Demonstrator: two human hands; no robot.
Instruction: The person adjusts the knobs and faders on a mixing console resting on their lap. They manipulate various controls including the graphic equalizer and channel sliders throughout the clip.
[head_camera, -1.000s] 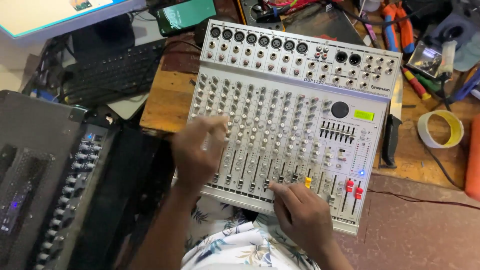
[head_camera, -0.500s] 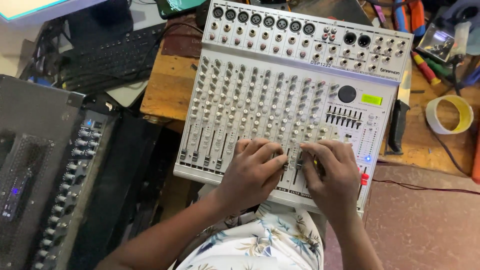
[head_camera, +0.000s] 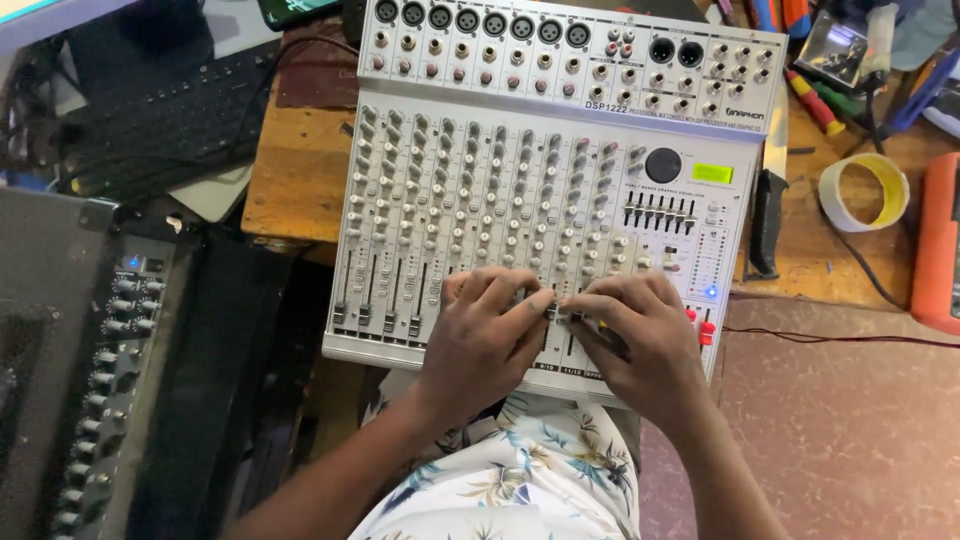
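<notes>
Silver-grey multi-channel audio mixing console (head_camera: 540, 190) lies flat, half on the wooden workbench (head_camera: 300, 170), its front edge overhanging the lap. Left hand (head_camera: 485, 335) and right hand (head_camera: 640, 335) rest side by side on the lower fader row, fingertips (head_camera: 545, 300) meeting and pinched on one small fader cap, apparently for fine grip. Roll of yellow tape (head_camera: 865, 192) lies well apart, right.

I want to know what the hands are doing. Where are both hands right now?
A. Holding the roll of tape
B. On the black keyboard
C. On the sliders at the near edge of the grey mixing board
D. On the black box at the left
C: the left hand and the right hand meet fingertip to fingertip over the sliders at the near edge of the grey mixing board.
</notes>
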